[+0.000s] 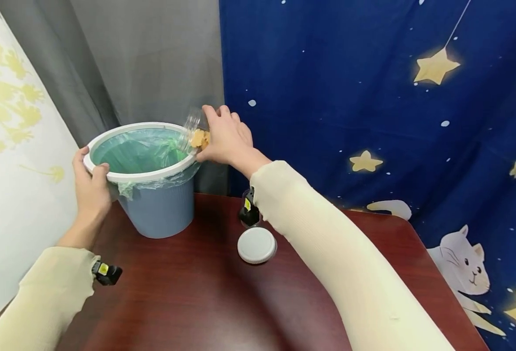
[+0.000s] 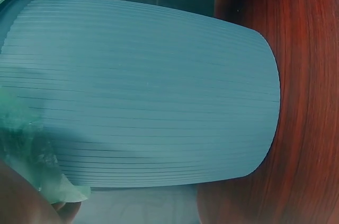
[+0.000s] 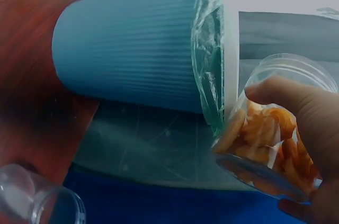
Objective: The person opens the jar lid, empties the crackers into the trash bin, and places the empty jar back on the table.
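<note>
A blue ribbed waste bin (image 1: 161,209) with a white rim (image 1: 152,174) and a thin green liner bag (image 1: 130,151) stands on the table. My left hand (image 1: 92,187) grips the rim at its left side, thumb on top. At the opposite side, my right hand (image 1: 229,136) holds a clear plastic jar (image 3: 296,68) tipped well over, its threaded mouth pointing across the bin's opening. Orange-yellow snack pieces (image 3: 265,134) lie inside the jar, mostly toward its base. In the left wrist view, the bin's ribbed side (image 2: 148,91) fills most of the picture.
A white screw lid (image 1: 256,245) lies on the dark red wooden table (image 1: 188,292). Behind it stands another clear container (image 3: 18,192), partly hidden by the right wrist camera in the head view. Grey and blue star-print curtains (image 1: 310,122) hang behind the table.
</note>
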